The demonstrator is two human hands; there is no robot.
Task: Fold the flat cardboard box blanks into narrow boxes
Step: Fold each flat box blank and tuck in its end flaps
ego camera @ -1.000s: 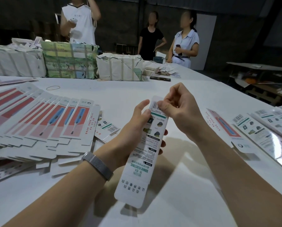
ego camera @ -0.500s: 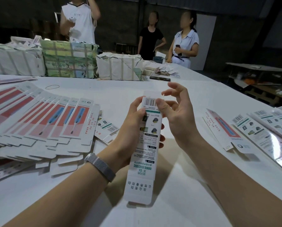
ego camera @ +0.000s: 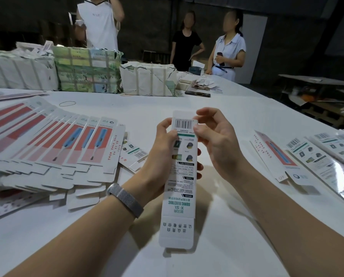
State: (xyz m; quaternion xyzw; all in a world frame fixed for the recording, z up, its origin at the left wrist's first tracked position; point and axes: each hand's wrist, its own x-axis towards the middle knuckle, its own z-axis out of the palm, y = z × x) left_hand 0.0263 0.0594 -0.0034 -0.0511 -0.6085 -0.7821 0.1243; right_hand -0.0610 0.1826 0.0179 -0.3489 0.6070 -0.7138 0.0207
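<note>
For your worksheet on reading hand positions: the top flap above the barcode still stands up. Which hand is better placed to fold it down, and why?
Probably the right hand. Its fingers curl just beside the top flap, its thumb at the barcode. The left hand grips the box lower down, steadying it.

On the held box, seen upside down, "SONIC ELECTRIC" and "X-S1" are printed in green, a barcode is carried at its top end, and Chinese characters, not legible here, are set on the bottom flap.
</note>
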